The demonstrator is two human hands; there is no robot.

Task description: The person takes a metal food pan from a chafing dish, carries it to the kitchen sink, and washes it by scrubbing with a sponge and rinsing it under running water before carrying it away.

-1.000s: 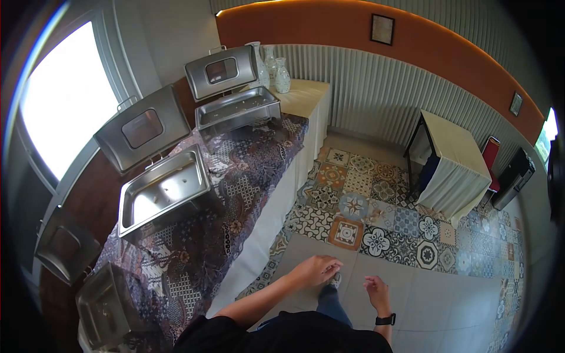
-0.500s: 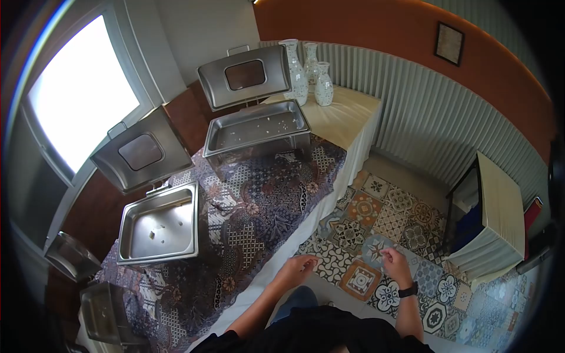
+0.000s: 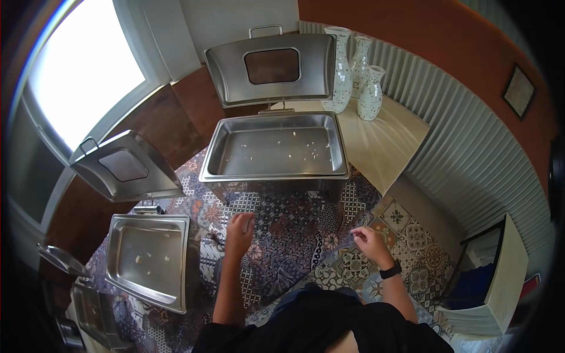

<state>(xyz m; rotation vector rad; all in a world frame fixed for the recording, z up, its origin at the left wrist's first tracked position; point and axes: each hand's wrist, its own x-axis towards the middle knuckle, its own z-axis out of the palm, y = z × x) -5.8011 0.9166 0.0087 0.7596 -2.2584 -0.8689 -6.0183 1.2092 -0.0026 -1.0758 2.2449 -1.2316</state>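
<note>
My left hand (image 3: pixel 240 232) is raised over the patterned tablecloth (image 3: pixel 276 229), in front of a large steel chafing dish (image 3: pixel 273 175). Its fingers are loosely bent and apart, holding nothing that I can see. To the right, my right hand (image 3: pixel 371 244) hovers near the table's edge, fingers half curled and apparently without anything in them; a dark watch (image 3: pixel 390 270) is on that wrist. The dish's lid (image 3: pixel 215 70) stands tilted up, and white grain-like bits lie scattered in the pan. Neither hand touches the dish.
Another open chafing dish (image 3: pixel 187 253) with food scraps stands at left, its lid (image 3: pixel 153 170) raised. Several white mosaic vases, including a short one (image 3: pixel 370 97), stand behind on a cream cloth. A cloth-covered stand (image 3: pixel 515 276) is at lower right on the tiled floor (image 3: pixel 424 265).
My view has turned and come closer to the far chafing dish, now straight ahead. Both hands have moved forward, and the left is now over the tablecloth.
</note>
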